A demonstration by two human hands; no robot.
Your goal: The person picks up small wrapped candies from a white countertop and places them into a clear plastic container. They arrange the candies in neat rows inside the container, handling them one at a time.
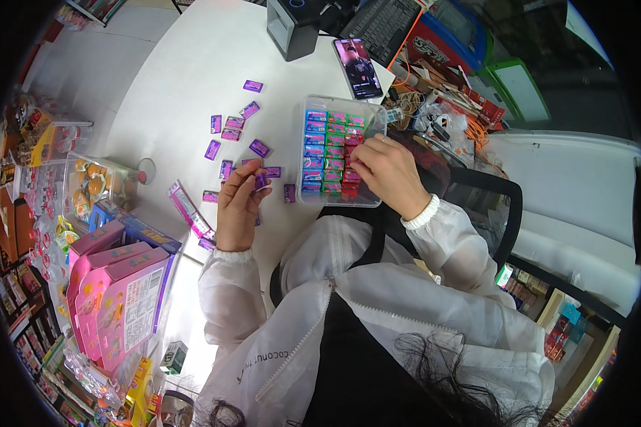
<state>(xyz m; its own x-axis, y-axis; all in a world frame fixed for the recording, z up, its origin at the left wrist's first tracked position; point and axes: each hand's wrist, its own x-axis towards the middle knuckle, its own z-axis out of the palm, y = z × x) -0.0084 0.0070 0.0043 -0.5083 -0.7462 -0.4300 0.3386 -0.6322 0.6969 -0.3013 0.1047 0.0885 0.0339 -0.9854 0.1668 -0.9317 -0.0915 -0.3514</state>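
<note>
My left hand (239, 208) is raised over the white table, its fingers closed on a small purple-wrapped candy (260, 182). More purple-wrapped candies (259, 148) lie scattered on the table beyond and around that hand. To the right stands a clear plastic box (305, 104) with rows of small wrapped candies inside: a blue column (314, 151), a green column (335, 140) and a red column (351, 176). Over the red column, my right hand (389, 168) reaches in with bent fingertips at the candies. Its fingers hide whether it grips one.
A torn purple wrapper strip (189, 209) lies left of my left hand. Pink boxes (120, 299) and a clear tub (100, 181) of round packets stand at left. A lit phone (357, 69), a black device (292, 29) and a keyboard (383, 24) occupy the far side.
</note>
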